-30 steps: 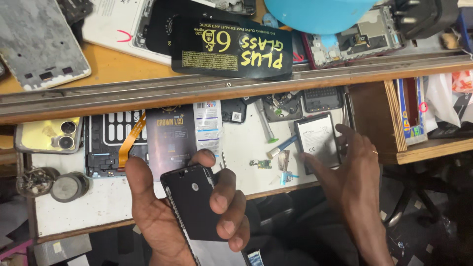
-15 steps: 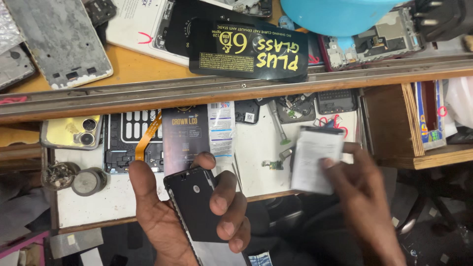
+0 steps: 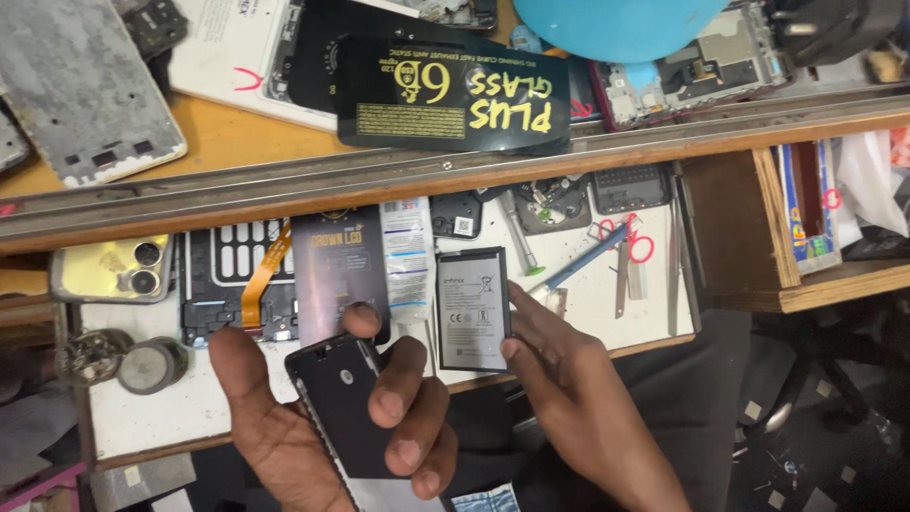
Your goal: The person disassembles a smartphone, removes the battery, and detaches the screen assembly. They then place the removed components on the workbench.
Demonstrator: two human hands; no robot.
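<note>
black glass-protector pkg point(image 3: 455, 93), yellow print: far centre, on shelf | dark slim pkg point(image 3: 336, 270): mid-left | white battery label point(image 3: 471, 308): centre

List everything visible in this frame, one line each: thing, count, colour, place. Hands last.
phone: 1, black, in left hand
phone battery: 1, white label, in right hand
yellow phone back: 1, yellow, tray's left edge
phone frame with orange flex cable: 1, black, on tray
dark sleeve pack: 1, behind phone
screen-protector box: 1, black, on counter
grey back plate: 1, top left
blue tool: 1, on tray
white tray: 1, under counter
left hand: holding phone
right hand: holding battery
</note>
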